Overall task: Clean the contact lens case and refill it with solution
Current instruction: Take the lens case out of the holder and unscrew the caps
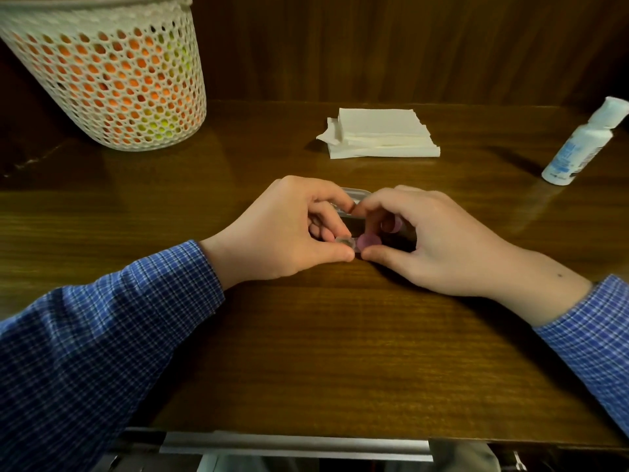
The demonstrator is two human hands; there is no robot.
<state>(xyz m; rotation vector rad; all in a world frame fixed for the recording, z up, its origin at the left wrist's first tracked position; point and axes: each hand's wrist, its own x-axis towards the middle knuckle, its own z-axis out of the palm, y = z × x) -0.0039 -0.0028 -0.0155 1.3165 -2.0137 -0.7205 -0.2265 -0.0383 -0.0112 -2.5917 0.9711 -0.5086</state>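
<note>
left hand (pixel 289 229): fingers curled, pinching the clear cap side of the lens case (pixel 354 245).
right hand (pixel 418 233): fingers curled, pinching the purple cap side of the same case.
hands together: thumbs almost touch at the front of the case.
lens case: small, down on the brown desk (pixel 340 352), in the middle, mostly hidden by fingers.
clear box (pixel 355 194): just behind the fingers, only a bit shows.
solution bottle (pixel 582 143): white, blue label, far right on the desk, well apart from the hands.
tissues (pixel 377 132): white stack, behind the hands.
basket (pixel 109 73): white with holes, orange and yellow inside, back left.
sleeves (pixel 102 335): blue checks.
</note>
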